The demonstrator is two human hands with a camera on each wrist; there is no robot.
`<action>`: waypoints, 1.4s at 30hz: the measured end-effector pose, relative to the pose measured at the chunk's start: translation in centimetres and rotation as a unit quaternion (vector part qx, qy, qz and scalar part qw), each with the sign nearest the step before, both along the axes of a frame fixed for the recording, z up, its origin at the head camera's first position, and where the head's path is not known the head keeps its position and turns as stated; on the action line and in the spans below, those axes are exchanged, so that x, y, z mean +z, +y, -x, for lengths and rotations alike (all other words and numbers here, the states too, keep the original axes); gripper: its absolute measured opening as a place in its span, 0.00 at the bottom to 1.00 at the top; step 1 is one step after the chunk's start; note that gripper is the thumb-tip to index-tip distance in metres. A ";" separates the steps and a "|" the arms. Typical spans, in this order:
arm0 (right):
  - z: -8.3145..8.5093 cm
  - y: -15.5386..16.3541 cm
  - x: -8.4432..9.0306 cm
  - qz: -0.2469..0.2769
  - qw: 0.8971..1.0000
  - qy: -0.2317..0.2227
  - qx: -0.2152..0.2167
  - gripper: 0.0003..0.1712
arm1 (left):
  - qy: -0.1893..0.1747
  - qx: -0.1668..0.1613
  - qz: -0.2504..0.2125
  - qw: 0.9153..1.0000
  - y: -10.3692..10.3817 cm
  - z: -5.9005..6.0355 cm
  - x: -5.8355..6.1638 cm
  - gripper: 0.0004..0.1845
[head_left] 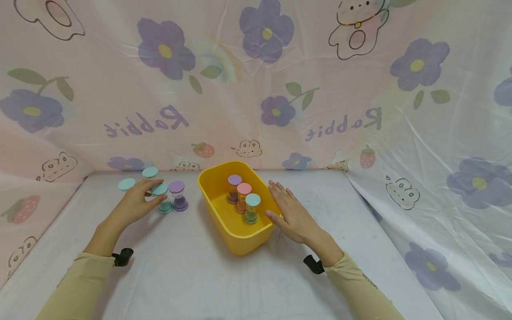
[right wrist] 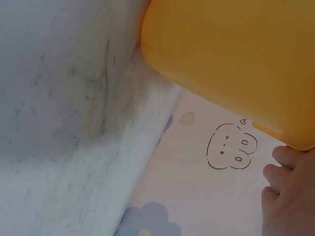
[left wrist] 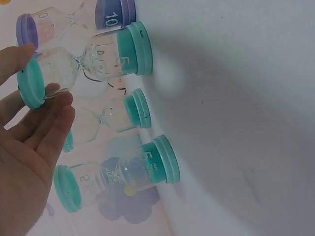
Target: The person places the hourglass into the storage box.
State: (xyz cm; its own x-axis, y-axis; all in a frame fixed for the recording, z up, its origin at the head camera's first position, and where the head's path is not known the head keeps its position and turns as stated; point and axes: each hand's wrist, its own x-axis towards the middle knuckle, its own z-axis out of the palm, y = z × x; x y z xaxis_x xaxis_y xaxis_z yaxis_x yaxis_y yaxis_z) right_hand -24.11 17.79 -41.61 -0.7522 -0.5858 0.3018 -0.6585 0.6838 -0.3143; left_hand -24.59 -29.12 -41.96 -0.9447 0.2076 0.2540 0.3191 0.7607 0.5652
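Note:
My left hand (head_left: 134, 203) pinches the top cap of a teal-capped hourglass (left wrist: 61, 66) between thumb and fingers; it stands upright on the table. Right beside it is a purple-capped hourglass (head_left: 177, 189). Two more teal-capped hourglasses (head_left: 150, 172) (left wrist: 115, 172) stand farther back and to the left. At the right, my right hand (head_left: 295, 218) rests with straight fingers along the rim of a yellow bin (head_left: 240, 244). Inside the bin stand a purple-capped hourglass (head_left: 234, 179), a pink-capped one (head_left: 244, 189) and a teal-capped one (head_left: 253, 200).
A white cloth covers the table (head_left: 180, 275). Behind it hangs a pink curtain (head_left: 224, 106) printed with flowers and rabbits, which also runs along both sides. In the right wrist view the bin's outer wall (right wrist: 231, 54) fills the upper right.

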 end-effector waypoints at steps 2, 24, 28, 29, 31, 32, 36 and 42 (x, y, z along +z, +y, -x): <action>0.0 0.0 0.0 -0.001 1.000 0.000 0.000 0.44 | 0.006 -0.002 -0.002 1.000 0.0 0.0 -0.1 0.31; -0.1 -0.1 0.0 -0.001 1.000 -0.003 -0.002 0.44 | 0.034 0.005 -0.009 0.999 0.2 -2.1 0.1 0.29; -0.1 0.0 0.0 -0.001 1.000 -0.004 -0.004 0.44 | 0.042 0.006 -0.007 0.999 0.4 -2.8 0.8 0.29; -0.1 0.0 0.0 -0.001 1.000 -0.004 -0.005 0.44 | 0.047 0.005 -0.007 0.999 0.5 -2.9 1.0 0.28; 0.0 0.0 -0.1 -0.002 1.000 -0.004 -0.006 0.44 | 0.059 0.004 -0.008 0.998 0.7 -3.2 1.4 0.28; 0.0 0.0 -0.1 -0.002 1.000 -0.005 -0.006 0.44 | 0.064 0.003 -0.009 0.998 0.9 -3.4 1.6 0.28; 0.0 0.0 -0.1 -0.001 1.000 -0.004 -0.006 0.44 | 0.092 -0.006 -0.008 0.996 1.5 -3.9 2.3 0.27; -0.1 -0.1 0.0 0.001 1.000 -0.003 -0.005 0.44 | 0.118 -0.011 -0.002 0.993 2.6 -4.4 3.6 0.27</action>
